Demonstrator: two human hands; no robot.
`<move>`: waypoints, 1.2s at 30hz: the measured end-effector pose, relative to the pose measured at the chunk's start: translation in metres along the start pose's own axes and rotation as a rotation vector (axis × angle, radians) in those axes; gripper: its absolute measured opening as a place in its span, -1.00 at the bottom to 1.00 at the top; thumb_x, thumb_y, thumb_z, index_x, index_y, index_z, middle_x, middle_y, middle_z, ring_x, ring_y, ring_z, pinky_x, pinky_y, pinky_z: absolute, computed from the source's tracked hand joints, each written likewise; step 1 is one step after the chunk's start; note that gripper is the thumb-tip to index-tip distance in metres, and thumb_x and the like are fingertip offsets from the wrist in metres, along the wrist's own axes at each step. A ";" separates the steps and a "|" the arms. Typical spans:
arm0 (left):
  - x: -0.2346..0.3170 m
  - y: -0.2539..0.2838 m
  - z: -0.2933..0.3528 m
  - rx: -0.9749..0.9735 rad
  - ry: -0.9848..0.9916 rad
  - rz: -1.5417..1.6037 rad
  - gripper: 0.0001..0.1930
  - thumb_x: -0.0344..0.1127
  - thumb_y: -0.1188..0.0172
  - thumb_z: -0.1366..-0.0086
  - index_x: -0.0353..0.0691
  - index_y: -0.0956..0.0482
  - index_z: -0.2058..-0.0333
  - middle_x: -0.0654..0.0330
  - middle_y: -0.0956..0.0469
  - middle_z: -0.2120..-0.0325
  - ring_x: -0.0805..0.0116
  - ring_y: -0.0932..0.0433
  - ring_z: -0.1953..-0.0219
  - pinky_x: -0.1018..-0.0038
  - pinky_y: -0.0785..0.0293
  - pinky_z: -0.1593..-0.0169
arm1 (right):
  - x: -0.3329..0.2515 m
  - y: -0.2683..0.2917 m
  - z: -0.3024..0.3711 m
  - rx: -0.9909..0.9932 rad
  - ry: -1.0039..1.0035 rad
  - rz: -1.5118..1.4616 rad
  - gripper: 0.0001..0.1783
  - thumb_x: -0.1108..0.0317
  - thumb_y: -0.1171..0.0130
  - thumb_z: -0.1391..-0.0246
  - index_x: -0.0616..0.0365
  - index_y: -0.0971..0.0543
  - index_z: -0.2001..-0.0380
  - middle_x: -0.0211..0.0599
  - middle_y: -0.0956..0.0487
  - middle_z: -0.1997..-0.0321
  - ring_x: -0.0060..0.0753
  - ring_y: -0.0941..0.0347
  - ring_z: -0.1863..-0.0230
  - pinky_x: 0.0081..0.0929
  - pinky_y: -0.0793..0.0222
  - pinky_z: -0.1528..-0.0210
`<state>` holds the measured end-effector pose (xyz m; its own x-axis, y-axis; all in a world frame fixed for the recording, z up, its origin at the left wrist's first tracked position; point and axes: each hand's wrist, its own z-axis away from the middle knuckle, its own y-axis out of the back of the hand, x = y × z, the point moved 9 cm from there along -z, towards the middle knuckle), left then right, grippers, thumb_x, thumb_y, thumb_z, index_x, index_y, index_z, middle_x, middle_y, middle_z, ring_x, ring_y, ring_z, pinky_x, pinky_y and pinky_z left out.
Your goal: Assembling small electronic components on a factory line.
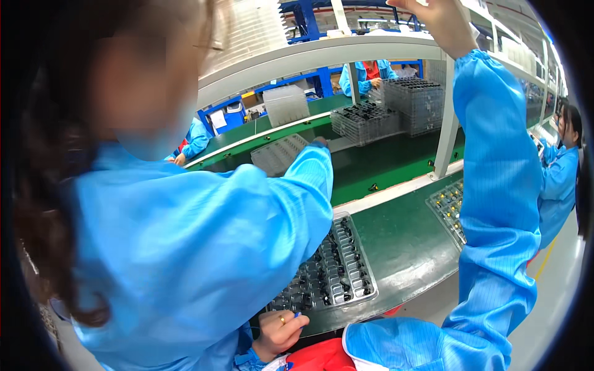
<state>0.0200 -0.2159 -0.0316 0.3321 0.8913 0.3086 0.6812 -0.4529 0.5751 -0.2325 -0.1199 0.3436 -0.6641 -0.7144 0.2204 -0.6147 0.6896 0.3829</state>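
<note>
My left hand (281, 334) is low in the head view, beside the table's near edge. Its fingers are curled, with a ring on one; a small blue bit shows at the fingertips, too small to name. Just beyond it, a clear plastic tray (370, 292) holds several rows of small black parts. My right arm is raised, and my right hand (444, 25) is at the top edge, beside the white overhead frame (322, 54). Its fingertips are cut off by the picture's edge. A co-worker in a blue jacket (185, 247) leans in from the left and covers part of the tray.
The co-worker's arm (309, 176) reaches over the green conveyor (352, 176) near a pale tray (278, 156). Stacked clear trays (411, 102) stand beyond. A tray with yellow parts (440, 204) lies right. A white post (445, 148) rises beside my sleeve. Other people work farther off.
</note>
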 end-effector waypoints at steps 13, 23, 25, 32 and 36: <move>-0.031 0.055 0.045 0.325 0.312 -0.261 -0.86 -0.51 -0.10 0.11 -0.17 -0.58 0.52 0.14 -0.50 0.67 0.25 -0.44 0.67 0.43 -0.29 0.58 | 0.056 -0.130 -0.093 -0.074 -0.066 0.998 -0.78 0.40 -0.13 0.18 0.10 -0.55 0.35 -0.19 -0.51 0.45 -0.17 -0.45 0.30 -0.31 -0.33 0.25; -0.071 0.075 0.060 0.418 0.402 -0.258 -0.89 -0.50 -0.13 0.08 -0.20 -0.56 0.50 0.18 -0.48 0.71 0.29 -0.44 0.71 0.50 -0.29 0.58 | 0.182 -0.202 -0.135 -0.058 -0.087 1.165 -0.76 0.38 -0.02 0.07 -0.05 -0.50 0.26 -0.18 -0.49 0.34 -0.13 -0.40 0.19 -0.20 -0.33 0.19; -0.090 0.068 0.072 0.356 0.572 -0.027 -0.64 -0.51 0.02 0.21 -0.15 -0.56 0.35 0.04 -0.49 0.61 0.09 -0.46 0.59 0.33 -0.39 0.47 | 0.190 -0.207 -0.133 -0.058 -0.141 1.091 -0.76 0.36 0.01 0.04 -0.04 -0.48 0.23 -0.16 -0.49 0.34 -0.11 -0.39 0.17 -0.18 -0.33 0.18; -0.103 0.077 0.075 0.512 0.548 -0.030 -0.72 -0.57 -0.09 0.12 -0.15 -0.58 0.37 0.16 -0.57 0.47 0.26 -0.51 0.52 0.48 -0.40 0.49 | 0.247 -0.198 -0.143 -0.389 -0.214 1.384 -0.63 0.15 0.04 -0.03 -0.13 -0.43 0.05 -0.05 -0.41 0.18 0.03 -0.31 0.07 -0.06 -0.26 0.05; -0.112 0.080 0.080 0.542 0.648 0.032 -0.91 -0.50 -0.12 0.05 -0.22 -0.56 0.50 0.19 -0.48 0.74 0.35 -0.47 0.73 0.54 -0.29 0.62 | 0.187 -0.203 -0.140 -0.270 -0.333 1.222 -0.58 0.09 0.01 -0.02 -0.19 -0.40 0.00 -0.06 -0.38 0.11 0.02 -0.26 0.00 0.18 -0.15 0.00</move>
<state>0.0900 -0.3502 -0.0804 0.0294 0.6162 0.7871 0.9515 -0.2586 0.1669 -0.1723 -0.4098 0.4325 -0.8283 0.4485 0.3358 0.5407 0.7969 0.2694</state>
